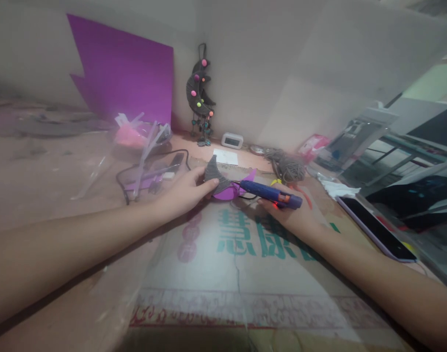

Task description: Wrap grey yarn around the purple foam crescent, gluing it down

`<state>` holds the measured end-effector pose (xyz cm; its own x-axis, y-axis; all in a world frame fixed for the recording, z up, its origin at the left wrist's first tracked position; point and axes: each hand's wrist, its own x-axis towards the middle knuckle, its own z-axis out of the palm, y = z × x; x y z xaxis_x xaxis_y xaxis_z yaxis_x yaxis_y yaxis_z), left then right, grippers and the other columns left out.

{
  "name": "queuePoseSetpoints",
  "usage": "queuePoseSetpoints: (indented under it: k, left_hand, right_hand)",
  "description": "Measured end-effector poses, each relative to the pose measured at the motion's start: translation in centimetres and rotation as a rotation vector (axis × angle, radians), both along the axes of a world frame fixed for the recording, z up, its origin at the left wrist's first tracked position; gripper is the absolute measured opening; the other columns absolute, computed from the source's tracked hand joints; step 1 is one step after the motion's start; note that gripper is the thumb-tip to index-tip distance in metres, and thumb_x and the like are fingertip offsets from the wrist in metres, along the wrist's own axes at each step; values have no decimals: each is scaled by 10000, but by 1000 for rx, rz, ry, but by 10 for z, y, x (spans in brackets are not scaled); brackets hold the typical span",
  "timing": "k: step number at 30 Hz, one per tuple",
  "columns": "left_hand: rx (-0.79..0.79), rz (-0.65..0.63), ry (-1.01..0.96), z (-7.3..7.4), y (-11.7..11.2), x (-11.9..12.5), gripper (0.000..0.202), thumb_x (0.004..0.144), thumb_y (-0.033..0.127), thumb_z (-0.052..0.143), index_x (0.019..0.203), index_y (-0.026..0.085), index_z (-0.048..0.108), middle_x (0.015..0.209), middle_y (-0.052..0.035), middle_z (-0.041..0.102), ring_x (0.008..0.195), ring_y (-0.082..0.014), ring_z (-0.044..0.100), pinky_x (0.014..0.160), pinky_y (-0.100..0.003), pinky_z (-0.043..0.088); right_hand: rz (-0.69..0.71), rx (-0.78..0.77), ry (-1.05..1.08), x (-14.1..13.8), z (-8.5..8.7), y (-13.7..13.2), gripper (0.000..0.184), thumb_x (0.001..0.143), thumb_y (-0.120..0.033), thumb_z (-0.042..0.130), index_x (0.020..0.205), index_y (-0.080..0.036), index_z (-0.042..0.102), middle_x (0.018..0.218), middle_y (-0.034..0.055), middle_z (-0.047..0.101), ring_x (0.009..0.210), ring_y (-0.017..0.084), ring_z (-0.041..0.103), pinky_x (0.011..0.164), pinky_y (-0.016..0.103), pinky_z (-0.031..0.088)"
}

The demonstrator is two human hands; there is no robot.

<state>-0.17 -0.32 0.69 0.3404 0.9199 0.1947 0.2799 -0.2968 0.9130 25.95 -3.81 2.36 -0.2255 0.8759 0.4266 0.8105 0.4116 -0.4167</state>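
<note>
My left hand point(185, 193) is closed on a crescent-shaped craft piece point(219, 185), purple foam partly wrapped in grey yarn, and holds it down on a flattened cardboard sheet point(241, 274). My right hand point(293, 215) grips a blue hot glue gun point(271, 193) with a small red light. The gun's nozzle points left at the piece, close to its wrapped edge.
A ball of grey yarn point(287, 167) lies behind the glue gun. A phone point(373, 226) rests at the right. A purple foam sheet point(128, 73) leans on the wall, beside a finished moon ornament point(199, 93). Plastic bags and glue sticks point(146, 146) sit at left.
</note>
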Motion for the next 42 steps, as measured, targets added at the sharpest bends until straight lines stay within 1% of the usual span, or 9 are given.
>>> queuePoseSetpoints:
  k: [5, 10, 19, 22, 25, 27, 34, 38, 42]
  left_hand:
    - [9, 0, 35, 3, -1, 0, 246, 869, 404, 536, 945, 182, 606, 768, -4, 594, 619, -127, 513, 534, -236, 370]
    - [-1, -5, 10, 2, 0, 1, 252, 867, 405, 536, 956, 182, 609, 759, -6, 600, 622, -129, 517, 537, -236, 372]
    - [-23, -10, 23, 4, 0, 1, 259, 851, 342, 529, 998, 166, 648, 845, -25, 648, 660, -143, 544, 568, -251, 399]
    - [-4, -34, 8, 4, 0, 2, 256, 849, 311, 524, 1013, 166, 657, 1012, -47, 682, 843, -184, 601, 697, -277, 449]
    - [-6, -50, -14, 2, 2, 2, 266, 851, 309, 525, 1031, 159, 652, 1057, -58, 684, 908, -202, 611, 744, -291, 458]
    - [-12, -45, -25, -1, 3, 3, 266, 853, 321, 529, 1025, 159, 650, 1040, -59, 685, 888, -200, 613, 716, -285, 458]
    - [-82, -55, -80, -1, 3, 4, 242, 854, 326, 548, 1014, 162, 626, 870, -25, 652, 695, -136, 568, 572, -231, 410]
    - [-167, -43, -121, 4, -1, 5, 230, 856, 336, 550, 999, 161, 594, 743, 20, 581, 536, -79, 480, 500, -206, 386]
    - [-165, -15, -133, 4, -1, 4, 218, 855, 349, 570, 966, 162, 586, 684, 24, 568, 517, -71, 490, 481, -187, 391]
  right_hand:
    - [28, 11, 29, -1, 0, 1, 198, 780, -385, 625, 697, -225, 543, 605, -20, 560, 550, 144, 526, 516, 263, 402]
    - [-70, 44, 36, -4, 6, -4, 201, 764, -384, 641, 694, -228, 535, 574, -20, 556, 512, 145, 510, 493, 267, 395]
    - [-88, 41, 343, 1, 23, 15, 335, 916, -467, 448, 819, -210, 641, 807, 50, 672, 757, 197, 628, 725, 325, 493]
    - [-188, 48, 371, -6, 30, 28, 282, 861, -442, 556, 862, -184, 668, 879, 75, 702, 850, 224, 647, 776, 332, 500]
    - [-141, -5, 387, -11, 32, 55, 321, 785, -391, 668, 1010, -162, 661, 999, 101, 717, 940, 250, 651, 819, 355, 507]
    - [-61, -92, 374, -12, 29, 81, 355, 760, -365, 695, 1037, -147, 659, 1046, 112, 715, 961, 249, 656, 846, 369, 507]
    - [-94, -155, 249, -11, 9, 151, 302, 771, -323, 667, 1006, -133, 669, 992, 111, 723, 934, 230, 658, 847, 362, 502]
    - [-101, -204, 221, -9, 4, 154, 306, 741, -355, 689, 947, -129, 681, 874, 99, 726, 838, 236, 665, 815, 389, 512]
    - [-154, -124, 275, -3, 11, 134, 425, 823, -391, 602, 1157, -129, 617, 1142, 147, 674, 1027, 239, 631, 930, 396, 472]
